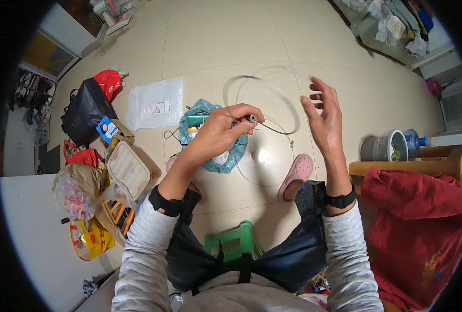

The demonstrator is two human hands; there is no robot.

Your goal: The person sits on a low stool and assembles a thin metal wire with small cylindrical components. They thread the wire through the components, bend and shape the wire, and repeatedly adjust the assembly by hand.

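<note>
My left hand is closed around a small metal end fitting of a thin wire cable. The cable curls in loose loops above the floor, out toward the right. My right hand is raised beside the loops with its fingers spread and nothing in it. Below my left hand a teal plastic bag holding small items lies on the tiled floor. I sit on a green plastic stool, with a pink clog on my right foot.
A clear plastic packet lies on the floor beyond the bag. Bags, a beige lidded box and a black bag crowd the left. On the right are a red cloth over a wooden piece, a bucket and a water jug.
</note>
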